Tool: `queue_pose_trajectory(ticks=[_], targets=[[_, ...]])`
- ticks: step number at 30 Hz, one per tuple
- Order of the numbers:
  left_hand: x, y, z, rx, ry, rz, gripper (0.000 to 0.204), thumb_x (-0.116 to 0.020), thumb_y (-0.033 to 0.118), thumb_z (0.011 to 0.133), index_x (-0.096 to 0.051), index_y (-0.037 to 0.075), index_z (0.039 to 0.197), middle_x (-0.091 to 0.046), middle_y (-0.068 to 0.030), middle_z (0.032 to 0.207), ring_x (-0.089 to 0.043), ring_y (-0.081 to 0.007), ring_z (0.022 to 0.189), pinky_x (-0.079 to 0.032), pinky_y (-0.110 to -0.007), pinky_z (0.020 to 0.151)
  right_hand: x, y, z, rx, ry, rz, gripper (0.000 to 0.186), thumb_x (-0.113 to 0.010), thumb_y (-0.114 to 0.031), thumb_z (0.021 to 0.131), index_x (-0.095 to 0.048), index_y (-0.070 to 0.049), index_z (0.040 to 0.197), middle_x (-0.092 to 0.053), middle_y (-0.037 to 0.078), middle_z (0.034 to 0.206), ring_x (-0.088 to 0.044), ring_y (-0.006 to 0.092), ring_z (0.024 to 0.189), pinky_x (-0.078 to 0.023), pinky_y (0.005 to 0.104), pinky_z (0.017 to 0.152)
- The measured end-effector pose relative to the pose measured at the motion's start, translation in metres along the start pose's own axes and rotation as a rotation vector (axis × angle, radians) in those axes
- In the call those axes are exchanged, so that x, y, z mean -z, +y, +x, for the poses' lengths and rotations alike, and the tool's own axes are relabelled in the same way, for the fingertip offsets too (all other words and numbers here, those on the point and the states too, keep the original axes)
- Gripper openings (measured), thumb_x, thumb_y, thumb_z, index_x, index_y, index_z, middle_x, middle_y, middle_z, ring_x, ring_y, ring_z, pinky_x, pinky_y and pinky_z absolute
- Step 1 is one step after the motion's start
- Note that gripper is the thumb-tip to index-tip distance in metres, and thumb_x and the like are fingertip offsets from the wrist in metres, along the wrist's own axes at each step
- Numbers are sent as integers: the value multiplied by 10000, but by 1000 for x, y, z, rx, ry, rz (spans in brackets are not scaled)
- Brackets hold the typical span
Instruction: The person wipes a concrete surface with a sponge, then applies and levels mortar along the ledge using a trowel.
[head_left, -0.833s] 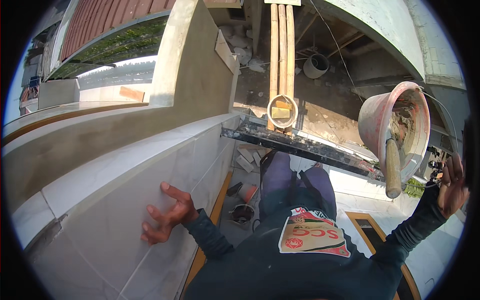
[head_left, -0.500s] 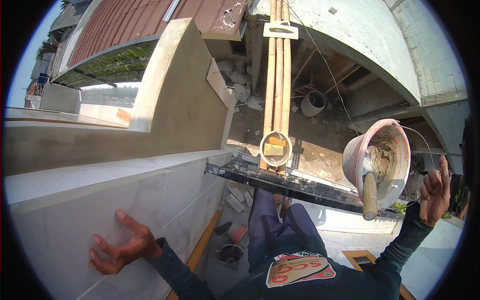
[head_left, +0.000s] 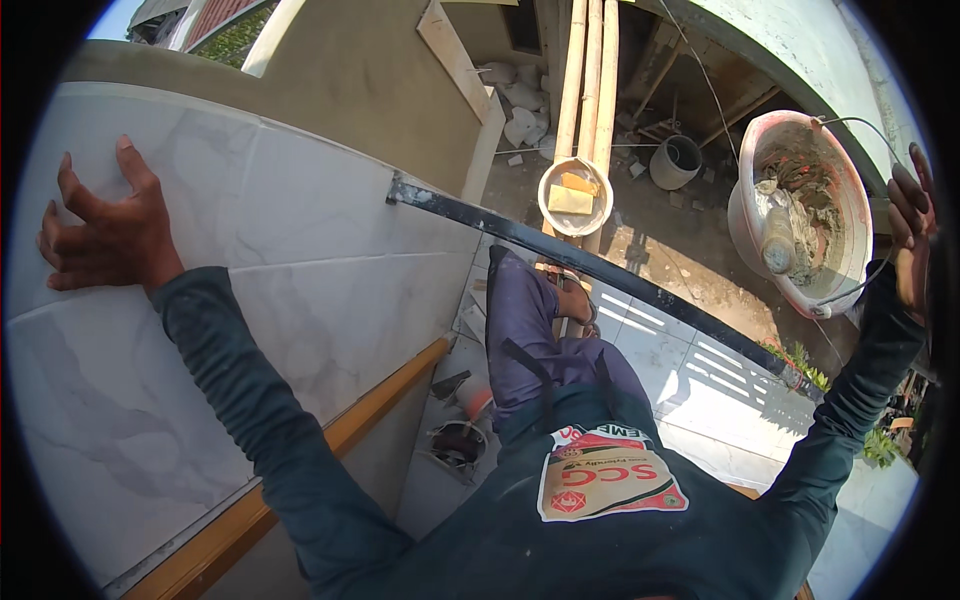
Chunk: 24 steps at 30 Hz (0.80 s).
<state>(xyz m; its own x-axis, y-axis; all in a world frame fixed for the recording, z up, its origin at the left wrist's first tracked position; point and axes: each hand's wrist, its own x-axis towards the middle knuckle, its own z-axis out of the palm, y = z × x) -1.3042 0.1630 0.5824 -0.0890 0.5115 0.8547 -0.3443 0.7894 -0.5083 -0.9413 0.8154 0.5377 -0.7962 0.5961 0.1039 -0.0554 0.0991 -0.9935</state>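
My left hand [head_left: 110,215] is spread against the white marbled tile wall [head_left: 330,220], with nothing in its fingers. At the far right, my right hand [head_left: 912,240] is closed at the top of a thin wire handle [head_left: 868,124], its fingers partly in shadow. That handle belongs to a tilted, mortar-smeared bucket [head_left: 745,225]. Inside lie grey-brown mortar [head_left: 815,195] and a tool with a round handle [head_left: 778,242]; its blade is hidden in the mix.
Bamboo poles [head_left: 590,90] stretch away ahead, near a small round tub [head_left: 546,205] holding yellow blocks. A dark metal bar [head_left: 600,268] crosses in front of my legs. Below left are a wooden rail [head_left: 345,430] and another bucket [head_left: 458,440]. A grey pail [head_left: 675,160] stands lower down.
My view has tilted downward and shifted. My left arm has stretched farther up the tiled wall. The bucket and my right hand appear higher and farther right, and the tool handle now sits inside the rim.
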Motion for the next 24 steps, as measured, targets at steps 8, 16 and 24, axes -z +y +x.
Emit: queue_pose_trajectory(ticks=[8,16,24], targets=[[2,-17,8,-23,14,75,588,-642,727,708,-548,326,1128,-396,-54,1091,-386,-257,1106,-285,-552,917,-47,33,21,-205,-186,452,441,-394,-73,1000,-306,82,1403,-331,-22,799,-290,37,623,-270,155,478],[42,-4,14,-72,-56,-4,672,-739,651,682,-581,196,1151,-405,-81,1130,-400,-246,1094,-354,-438,860,-154,71,74,-355,-1,386,129,-566,-167,923,-509,-99,1016,-277,-81,616,-236,15,507,-210,173,411],[67,8,11,20,-307,-192,815,-796,524,705,-447,125,1324,-251,-143,1299,-228,-391,1276,-278,-629,1013,-221,12,130,-389,121,338,112,-580,-166,913,-535,-77,965,-299,-94,600,-240,4,477,-209,174,396]])
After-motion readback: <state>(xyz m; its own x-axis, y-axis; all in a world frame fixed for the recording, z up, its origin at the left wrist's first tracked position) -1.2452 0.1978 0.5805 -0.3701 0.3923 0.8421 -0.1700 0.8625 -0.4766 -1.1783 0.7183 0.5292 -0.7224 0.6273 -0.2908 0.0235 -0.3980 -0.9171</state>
